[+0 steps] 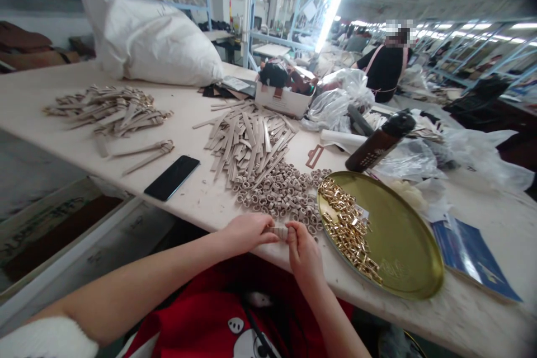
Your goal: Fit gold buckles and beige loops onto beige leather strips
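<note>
Red cloth (197, 319), forearms (163, 269) aslant, left hand (245, 233) and right hand (306, 254) in a pinch on a beige piece (278, 231)

A white sack (155, 39) lies beyond a phone (172, 178).

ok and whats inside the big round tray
The tray holds many small gold-coloured metal pieces heaped along its left side, with a pale label-like piece at their edge. Its floor shows farther right; whatever lies beneath the heap is covered.
</note>
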A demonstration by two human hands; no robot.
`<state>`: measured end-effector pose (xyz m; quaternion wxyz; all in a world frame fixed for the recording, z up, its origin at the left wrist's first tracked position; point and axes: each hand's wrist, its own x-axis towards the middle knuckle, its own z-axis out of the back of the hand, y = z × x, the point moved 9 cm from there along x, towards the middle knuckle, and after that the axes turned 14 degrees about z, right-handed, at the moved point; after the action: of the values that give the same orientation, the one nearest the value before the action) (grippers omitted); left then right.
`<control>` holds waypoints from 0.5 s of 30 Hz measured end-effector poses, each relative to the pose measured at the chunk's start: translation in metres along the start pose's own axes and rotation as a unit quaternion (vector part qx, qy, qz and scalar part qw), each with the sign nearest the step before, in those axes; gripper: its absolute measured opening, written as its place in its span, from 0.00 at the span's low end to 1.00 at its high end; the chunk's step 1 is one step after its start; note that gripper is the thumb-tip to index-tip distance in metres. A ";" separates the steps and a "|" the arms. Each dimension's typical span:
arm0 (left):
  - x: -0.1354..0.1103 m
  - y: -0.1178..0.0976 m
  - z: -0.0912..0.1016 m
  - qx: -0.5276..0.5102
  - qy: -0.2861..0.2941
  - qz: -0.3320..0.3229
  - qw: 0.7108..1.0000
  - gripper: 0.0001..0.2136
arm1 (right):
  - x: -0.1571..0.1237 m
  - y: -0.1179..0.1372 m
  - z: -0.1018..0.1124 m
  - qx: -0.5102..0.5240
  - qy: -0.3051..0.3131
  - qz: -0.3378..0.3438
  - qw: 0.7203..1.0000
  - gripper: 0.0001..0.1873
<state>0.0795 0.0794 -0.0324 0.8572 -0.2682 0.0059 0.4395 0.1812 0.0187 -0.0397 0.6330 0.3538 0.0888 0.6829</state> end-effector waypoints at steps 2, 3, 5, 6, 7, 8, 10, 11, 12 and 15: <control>0.005 0.004 0.005 0.081 -0.063 -0.021 0.995 0.12 | 0.008 -0.007 0.001 -0.074 0.008 0.002 0.997 0.16; 0.005 0.003 0.004 0.119 -0.084 -0.037 0.989 0.11 | 0.010 -0.009 0.000 -0.097 0.012 0.007 0.995 0.17; 0.001 -0.003 -0.004 0.184 -0.107 -0.073 0.974 0.06 | 0.007 -0.012 -0.006 -0.115 0.019 0.022 0.993 0.18; -0.002 -0.007 -0.009 0.209 -0.118 -0.091 0.967 0.05 | 0.003 -0.012 -0.009 -0.115 0.017 0.032 0.993 0.19; -0.003 -0.011 -0.014 0.231 -0.124 -0.106 0.959 0.05 | 0.000 -0.013 -0.012 -0.118 0.012 0.043 0.992 0.19; -0.004 -0.013 -0.017 0.244 -0.125 -0.113 0.955 0.05 | -0.004 -0.014 -0.014 -0.121 0.004 0.058 0.991 0.20; -0.001 -0.009 -0.017 0.248 -0.120 -0.115 0.954 0.04 | -0.011 -0.019 -0.013 -0.131 -0.039 0.083 0.987 0.22; 0.001 -0.002 -0.011 0.247 -0.116 -0.107 0.956 0.04 | -0.014 -0.022 -0.015 -0.129 -0.053 0.102 0.985 0.23; 0.003 0.010 -0.001 0.245 -0.115 -0.090 0.958 0.04 | -0.017 -0.026 -0.016 -0.127 -0.066 0.119 0.983 0.25; 0.004 0.080 0.058 0.230 -0.153 0.051 0.960 0.07 | -0.021 -0.043 -0.019 -0.118 -0.097 0.114 0.982 0.24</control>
<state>0.0090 0.1470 -0.0203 0.8631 0.0069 -0.0105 0.5049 0.2039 0.0134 -0.0857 0.5942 0.3489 -0.0950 0.7184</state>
